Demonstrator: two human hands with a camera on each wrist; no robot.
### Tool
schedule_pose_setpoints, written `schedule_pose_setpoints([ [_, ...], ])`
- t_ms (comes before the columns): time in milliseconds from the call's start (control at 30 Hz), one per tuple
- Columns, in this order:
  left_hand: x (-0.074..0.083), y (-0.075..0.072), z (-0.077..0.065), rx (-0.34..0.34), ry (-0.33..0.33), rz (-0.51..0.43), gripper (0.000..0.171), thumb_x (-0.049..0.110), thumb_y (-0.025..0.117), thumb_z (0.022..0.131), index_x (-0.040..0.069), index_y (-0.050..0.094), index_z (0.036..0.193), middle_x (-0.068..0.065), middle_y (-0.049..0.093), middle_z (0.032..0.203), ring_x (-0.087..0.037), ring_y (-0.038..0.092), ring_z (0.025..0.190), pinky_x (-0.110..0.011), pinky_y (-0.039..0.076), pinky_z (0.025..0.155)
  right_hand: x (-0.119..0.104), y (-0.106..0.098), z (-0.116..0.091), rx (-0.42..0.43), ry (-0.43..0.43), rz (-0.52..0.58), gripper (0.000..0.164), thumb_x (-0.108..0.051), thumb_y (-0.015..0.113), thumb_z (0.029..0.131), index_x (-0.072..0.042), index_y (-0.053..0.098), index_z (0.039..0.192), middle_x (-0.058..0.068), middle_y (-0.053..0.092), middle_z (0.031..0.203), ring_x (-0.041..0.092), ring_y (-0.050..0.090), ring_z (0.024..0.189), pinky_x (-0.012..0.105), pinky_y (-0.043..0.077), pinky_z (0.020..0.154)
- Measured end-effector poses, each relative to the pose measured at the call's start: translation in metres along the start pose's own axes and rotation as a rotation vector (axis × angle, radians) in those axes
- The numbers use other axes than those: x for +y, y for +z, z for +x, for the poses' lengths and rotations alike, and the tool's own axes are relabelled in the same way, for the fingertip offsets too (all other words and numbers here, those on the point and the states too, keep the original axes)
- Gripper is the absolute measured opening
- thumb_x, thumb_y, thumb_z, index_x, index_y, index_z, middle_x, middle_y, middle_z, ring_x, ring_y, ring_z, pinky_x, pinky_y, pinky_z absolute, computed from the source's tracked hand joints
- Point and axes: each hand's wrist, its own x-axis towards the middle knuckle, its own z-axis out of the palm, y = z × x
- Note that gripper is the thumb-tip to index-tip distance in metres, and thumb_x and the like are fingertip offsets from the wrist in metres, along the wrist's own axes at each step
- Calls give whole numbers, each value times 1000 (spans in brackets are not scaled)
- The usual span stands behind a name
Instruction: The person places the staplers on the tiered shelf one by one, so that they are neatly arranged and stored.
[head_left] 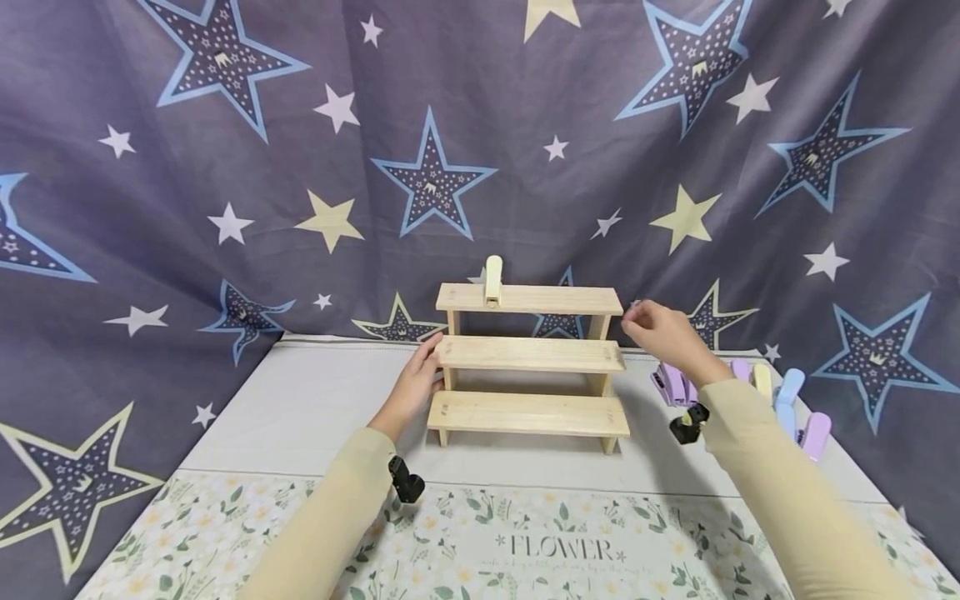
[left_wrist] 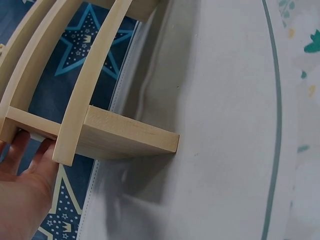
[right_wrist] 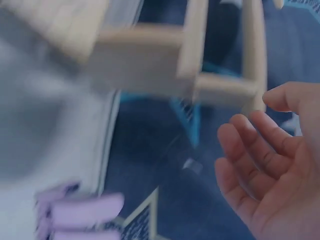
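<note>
A three-step wooden stand [head_left: 528,354] stands on the white tabletop. On its top step, left of the middle, sits a pale yellow stapler [head_left: 492,279]. My left hand [head_left: 412,385] holds the stand at the left end of the middle step. In the left wrist view, its fingers [left_wrist: 37,162] reach in behind the side piece. Beside the right end of the top step is my right hand [head_left: 663,333], with nothing in it. The right wrist view shows its fingers [right_wrist: 255,140] loosely bent, close to the stand's end.
Right of the stand lie purple staplers [head_left: 672,383]. Farther right, partly behind the right sleeve, are a yellow stapler [head_left: 762,382], blue ones [head_left: 787,398] and another purple stapler [head_left: 816,435]. A star-patterned curtain [head_left: 480,100] hangs behind. A floral mat [head_left: 555,533] covers the front.
</note>
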Motion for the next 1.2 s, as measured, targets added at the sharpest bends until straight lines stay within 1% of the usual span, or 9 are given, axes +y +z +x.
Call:
schedule_pose_setpoints([
  [133,-2,0,-2,-4,-2,-8,47,18,28,112,13,28,159,-17,26,161,-40,35,142,-54,36,114,34,-1,-13,-43,19,-50,34,-26,56,99,4,67,114,21,70,107,37,65,96,53,53,84],
  [267,-2,0,-3,-8,8,-2,47,19,28,112,13,28,159,-17,25,161,-40,33,142,-54,36,114,67,2,-22,-77,65,-76,37,-23,58,98,7,67,118,24,70,107,42,65,100,56,53,86],
  [467,-3,1,-5,-1,-7,1,47,18,28,112,13,28,159,-17,26,161,-40,35,141,-53,37,113,97,12,-33,-78,133,-98,44,-23,65,96,14,63,120,30,68,108,48,63,102,58,53,85],
  [633,-3,2,-4,-2,2,-1,47,18,28,111,12,28,159,-17,26,161,-40,36,141,-53,37,113,109,24,-40,-2,111,-99,43,-17,69,92,17,63,117,30,69,103,47,65,99,57,54,85],
  [733,-2,3,-4,0,-2,4,48,18,28,111,12,28,159,-18,26,161,-40,36,141,-54,37,113,114,32,-42,37,91,-123,38,-16,70,90,16,66,111,27,71,94,44,67,88,53,56,78],
  [833,-3,2,-5,1,-3,13,48,18,28,111,12,27,159,-19,26,161,-42,35,141,-55,37,113,113,35,-44,10,122,-141,34,-22,70,91,10,70,101,17,69,79,34,63,72,45,54,64],
  [933,-4,1,-3,5,11,16,48,18,28,111,12,28,158,-19,26,161,-42,35,141,-56,36,113,111,36,-44,-56,195,-132,35,-31,67,95,2,68,84,7,63,66,25,53,62,36,44,53],
  [1067,2,1,-4,7,15,14,47,17,28,111,12,29,158,-19,27,160,-42,35,141,-55,36,113,110,36,-43,-112,251,-105,40,-39,62,98,-8,59,72,3,60,61,20,49,59,31,39,51],
  [1200,5,2,-2,-3,15,14,47,17,28,111,12,28,158,-18,27,161,-40,35,142,-54,37,113,112,34,-44,-144,253,-101,42,-41,60,99,-9,58,72,3,61,62,19,48,59,31,38,52],
])
